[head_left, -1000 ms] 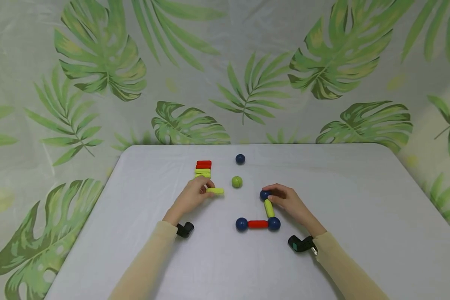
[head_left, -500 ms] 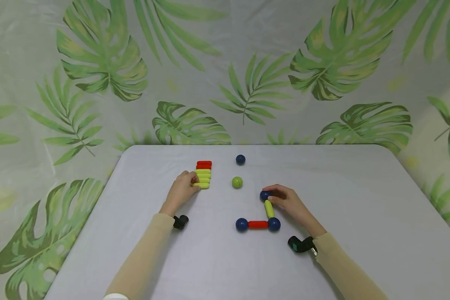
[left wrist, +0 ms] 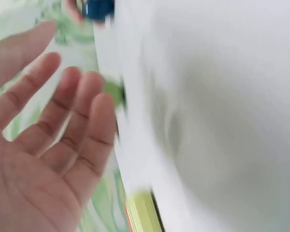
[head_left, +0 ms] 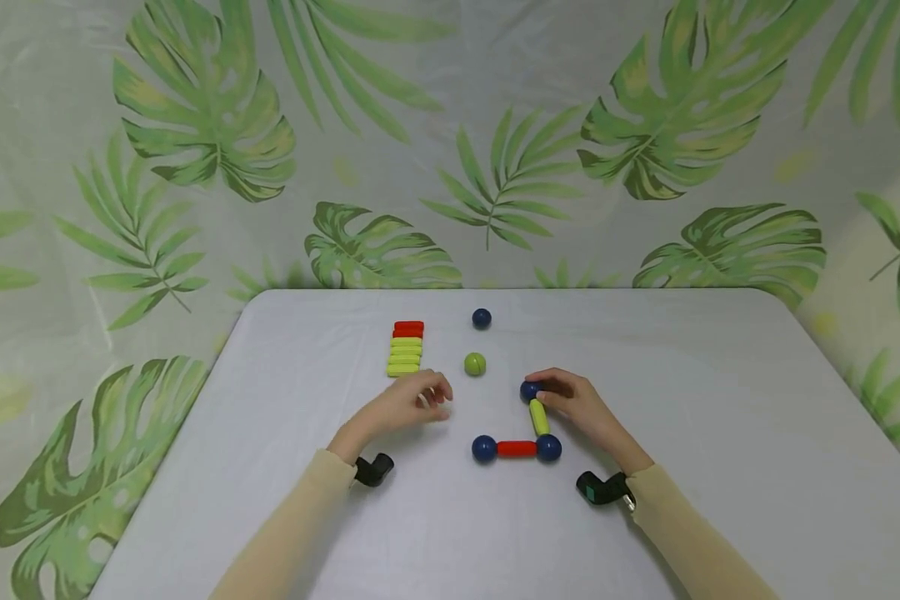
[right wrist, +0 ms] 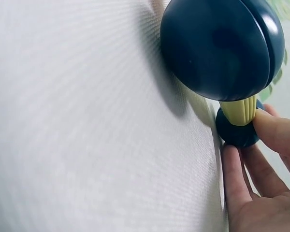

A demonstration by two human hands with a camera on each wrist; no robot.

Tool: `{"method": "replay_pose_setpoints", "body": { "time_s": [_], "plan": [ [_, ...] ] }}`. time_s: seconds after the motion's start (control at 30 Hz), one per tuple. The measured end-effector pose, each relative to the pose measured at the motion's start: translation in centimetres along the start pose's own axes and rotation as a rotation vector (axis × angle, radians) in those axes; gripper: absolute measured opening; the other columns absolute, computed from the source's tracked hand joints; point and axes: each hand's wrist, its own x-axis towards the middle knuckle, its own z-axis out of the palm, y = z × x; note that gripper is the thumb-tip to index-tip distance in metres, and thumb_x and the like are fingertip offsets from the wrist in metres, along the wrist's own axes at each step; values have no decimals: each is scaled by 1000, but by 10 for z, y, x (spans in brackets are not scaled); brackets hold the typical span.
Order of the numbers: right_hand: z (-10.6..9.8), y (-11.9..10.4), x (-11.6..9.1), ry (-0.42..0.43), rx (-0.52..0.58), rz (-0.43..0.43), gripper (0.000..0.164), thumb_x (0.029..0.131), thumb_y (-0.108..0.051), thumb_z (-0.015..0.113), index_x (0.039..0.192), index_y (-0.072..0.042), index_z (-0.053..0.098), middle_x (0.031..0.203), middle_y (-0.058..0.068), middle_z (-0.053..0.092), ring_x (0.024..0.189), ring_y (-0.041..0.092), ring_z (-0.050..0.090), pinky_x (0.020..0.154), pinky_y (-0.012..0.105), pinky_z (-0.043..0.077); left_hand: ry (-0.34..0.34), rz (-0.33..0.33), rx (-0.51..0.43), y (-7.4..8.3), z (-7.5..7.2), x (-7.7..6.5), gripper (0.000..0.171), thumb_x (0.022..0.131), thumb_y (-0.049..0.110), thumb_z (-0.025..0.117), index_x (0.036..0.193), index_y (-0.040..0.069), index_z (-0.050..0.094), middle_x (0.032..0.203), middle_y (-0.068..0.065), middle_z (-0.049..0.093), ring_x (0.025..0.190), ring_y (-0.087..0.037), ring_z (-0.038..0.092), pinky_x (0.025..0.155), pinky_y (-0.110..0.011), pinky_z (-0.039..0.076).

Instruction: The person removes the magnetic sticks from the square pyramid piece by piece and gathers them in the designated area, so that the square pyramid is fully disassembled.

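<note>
My right hand [head_left: 573, 402] pinches a dark blue ball [right wrist: 239, 130] between thumb and fingers. From that ball a yellow-green rod [head_left: 539, 417] runs to a second blue ball [head_left: 548, 448], and a red rod [head_left: 517, 449] joins this one to a third blue ball [head_left: 484, 448]. Together they form an L on the table. My left hand [head_left: 408, 404] hovers left of the L, holding nothing; its fingers are spread and loosely bent in the left wrist view. Just beyond it lies a row of several yellow-green rods [head_left: 405, 357] with red rods [head_left: 408, 329] at its far end.
A green ball [head_left: 475, 364] sits between the rod row and my right hand. Farther back is a loose blue ball [head_left: 482, 318]. A white cloth covers the table [head_left: 682, 367], and a leaf-print curtain [head_left: 525, 150] hangs behind its far edge.
My left hand carried a yellow-green rod back to the near end of the row, let go of it, then moved right and nearer. My right hand has kept its hold on the blue ball.
</note>
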Motion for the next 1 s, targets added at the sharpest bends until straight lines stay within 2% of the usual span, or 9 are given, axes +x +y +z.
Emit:
{"method": "replay_pose_setpoints", "body": {
  "time_s": [0.07,0.17,0.27,0.37,0.5,0.6,0.73,0.87,1.0],
  "plan": [
    [0,0,0,1,0,1,29,95,-1,55,123,7,57,127,24,55,117,39,49,101,53,36,-104,7,-4,13,15,1,25,87,15,72,107,7,59,99,-4,58,88,-17,55,77,-27,49],
    [0,0,1,2,-3,-4,29,95,-1,55,123,7,57,126,24,55,117,39,49,101,53,36,-176,1,94,27,37,4,32,85,26,75,109,15,58,99,3,55,88,-12,53,77,-22,47],
    [0,1,1,1,-8,-12,29,95,-1,55,123,7,57,126,23,55,117,39,50,101,53,37,-187,5,239,34,54,8,34,82,32,76,106,20,55,95,8,51,84,-8,50,74,-19,45],
    [0,2,2,3,-4,-17,28,95,-1,55,122,7,57,126,23,55,117,39,50,101,53,37,-182,39,346,36,63,12,30,84,29,75,105,21,55,92,9,48,81,-7,49,71,-17,43],
    [0,3,1,6,-5,-16,28,95,-1,55,122,6,57,126,23,56,117,39,50,101,53,37,-175,79,365,37,65,14,22,86,20,71,103,21,58,94,8,49,82,-8,49,73,-16,43],
    [0,2,1,7,-11,-11,28,95,-1,55,123,6,57,126,23,55,117,39,50,101,53,37,-156,73,304,35,62,13,20,87,18,69,104,21,60,97,7,51,85,-8,50,77,-17,44],
    [0,1,1,11,-18,-8,28,95,-1,55,122,6,57,125,23,56,117,39,50,101,53,37,-52,30,135,30,50,18,23,89,15,68,110,15,59,103,4,55,90,-11,52,79,-20,47],
    [0,1,1,13,-20,-7,28,95,-1,56,122,6,58,125,22,56,117,38,50,101,52,37,172,-29,-37,20,29,36,29,87,9,71,113,7,58,111,-3,60,97,-17,56,83,-27,49],
    [0,2,1,13,-15,-8,28,95,0,56,122,6,58,125,22,56,116,38,50,101,52,38,360,-116,-83,7,11,60,28,86,6,71,112,5,59,114,-10,62,97,-22,58,83,-33,51]
  ]
}}
